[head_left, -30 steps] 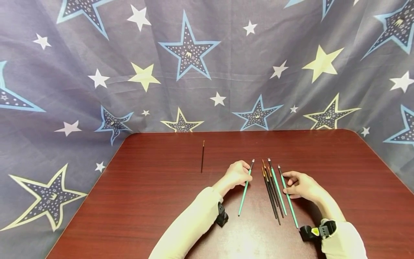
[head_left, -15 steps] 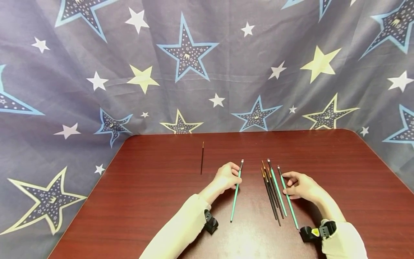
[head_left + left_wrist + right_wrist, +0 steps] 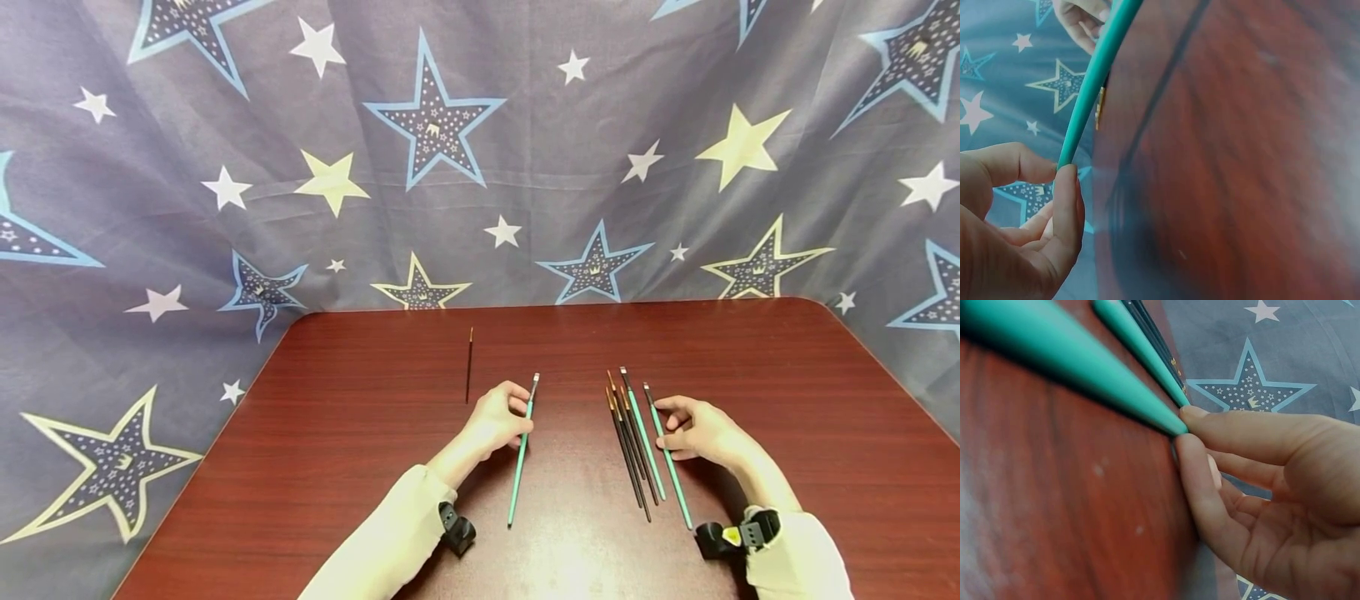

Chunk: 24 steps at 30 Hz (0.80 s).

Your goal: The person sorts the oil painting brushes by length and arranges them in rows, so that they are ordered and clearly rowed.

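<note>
My left hand (image 3: pixel 495 421) pinches a teal-handled paintbrush (image 3: pixel 518 475) between thumb and fingertip, its pale bristles pointing to the table's far edge. In the left wrist view the teal handle (image 3: pixel 1094 87) rises from the fingertips, with a dark shadow on the table beside it. On the right, my right hand (image 3: pixel 705 432) pinches a second teal paintbrush (image 3: pixel 677 483), which lies low along the tabletop. Just left of that one, another teal paintbrush (image 3: pixel 647 446) and several black-handled paintbrushes (image 3: pixel 628 454) lie side by side, bristles away from me.
One thin black paintbrush (image 3: pixel 469 367) lies apart, farther back and left of centre. Everything is on a reddish-brown wooden table (image 3: pixel 337 392). Behind its far edge hangs a grey curtain (image 3: pixel 525 167) printed with stars. Each wrist carries a small black camera (image 3: pixel 456 529).
My left hand has carried its teal paintbrush leftward, away from the group of brushes. The right hand and its paintbrush have stayed in place.
</note>
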Available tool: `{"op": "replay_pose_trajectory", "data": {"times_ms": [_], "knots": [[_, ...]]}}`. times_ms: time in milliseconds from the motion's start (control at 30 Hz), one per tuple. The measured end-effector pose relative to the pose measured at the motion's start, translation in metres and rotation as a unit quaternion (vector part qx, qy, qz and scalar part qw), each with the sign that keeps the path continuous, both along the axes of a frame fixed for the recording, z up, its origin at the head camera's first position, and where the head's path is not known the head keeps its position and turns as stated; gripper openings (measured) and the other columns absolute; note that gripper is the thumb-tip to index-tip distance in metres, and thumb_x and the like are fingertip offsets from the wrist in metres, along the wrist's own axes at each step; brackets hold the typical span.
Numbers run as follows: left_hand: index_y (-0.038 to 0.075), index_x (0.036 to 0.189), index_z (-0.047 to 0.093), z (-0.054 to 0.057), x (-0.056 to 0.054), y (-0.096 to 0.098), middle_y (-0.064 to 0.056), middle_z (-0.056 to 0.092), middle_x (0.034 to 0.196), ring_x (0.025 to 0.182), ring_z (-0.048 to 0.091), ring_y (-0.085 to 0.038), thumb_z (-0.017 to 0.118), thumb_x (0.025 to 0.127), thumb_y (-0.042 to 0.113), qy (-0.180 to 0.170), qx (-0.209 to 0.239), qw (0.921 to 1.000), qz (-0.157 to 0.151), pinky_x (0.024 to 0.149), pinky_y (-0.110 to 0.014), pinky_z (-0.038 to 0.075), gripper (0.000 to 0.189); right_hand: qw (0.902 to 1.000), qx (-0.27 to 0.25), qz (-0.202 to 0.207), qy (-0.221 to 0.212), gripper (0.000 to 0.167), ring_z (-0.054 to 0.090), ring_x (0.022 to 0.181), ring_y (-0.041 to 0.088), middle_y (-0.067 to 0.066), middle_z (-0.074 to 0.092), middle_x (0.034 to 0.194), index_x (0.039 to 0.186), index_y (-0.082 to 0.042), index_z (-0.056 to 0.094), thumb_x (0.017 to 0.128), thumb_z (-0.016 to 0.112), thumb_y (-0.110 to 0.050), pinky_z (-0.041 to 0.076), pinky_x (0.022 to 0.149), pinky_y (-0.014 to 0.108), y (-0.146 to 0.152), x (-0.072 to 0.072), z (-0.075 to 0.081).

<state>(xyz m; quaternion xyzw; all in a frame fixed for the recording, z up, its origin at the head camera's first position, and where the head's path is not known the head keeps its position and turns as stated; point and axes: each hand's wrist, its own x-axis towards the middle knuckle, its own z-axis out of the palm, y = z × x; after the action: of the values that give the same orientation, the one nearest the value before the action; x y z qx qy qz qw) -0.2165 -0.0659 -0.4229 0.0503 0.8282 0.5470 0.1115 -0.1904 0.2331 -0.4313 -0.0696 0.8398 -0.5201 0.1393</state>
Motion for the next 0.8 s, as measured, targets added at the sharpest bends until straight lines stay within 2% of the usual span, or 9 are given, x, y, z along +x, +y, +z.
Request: {"op": "replay_pose_trajectory", "data": {"times_ms": [367, 800], "knots": [[0.001, 0.103, 0.053, -0.001, 0.012, -0.025, -0.011, 0.059, 0.088, 0.051, 0.056, -0.015, 0.061, 0.067, -0.008, 0.003, -0.037, 0.9993, 0.008, 0.048, -0.027, 0.054, 0.038, 1.0, 0.004, 0.0, 0.002, 0.061, 0.055, 0.068, 0.015, 0.011, 0.043, 0.083, 0.125, 0.015, 0.038, 0.074, 0.069, 0.002, 0.058, 0.06, 0.032, 0.0, 0.0, -0.001], [-0.002, 0.104, 0.053, -0.004, 0.022, -0.053, -0.014, 0.058, 0.089, 0.056, 0.058, -0.016, 0.059, 0.066, -0.009, -0.008, -0.03, 0.9989, 0.035, 0.05, -0.029, 0.056, 0.04, 1.0, -0.004, -0.001, 0.001, 0.061, 0.055, 0.068, 0.016, 0.012, 0.043, 0.084, 0.125, 0.015, 0.037, 0.074, 0.068, 0.003, 0.058, 0.061, 0.032, -0.001, 0.001, 0.0]]}}
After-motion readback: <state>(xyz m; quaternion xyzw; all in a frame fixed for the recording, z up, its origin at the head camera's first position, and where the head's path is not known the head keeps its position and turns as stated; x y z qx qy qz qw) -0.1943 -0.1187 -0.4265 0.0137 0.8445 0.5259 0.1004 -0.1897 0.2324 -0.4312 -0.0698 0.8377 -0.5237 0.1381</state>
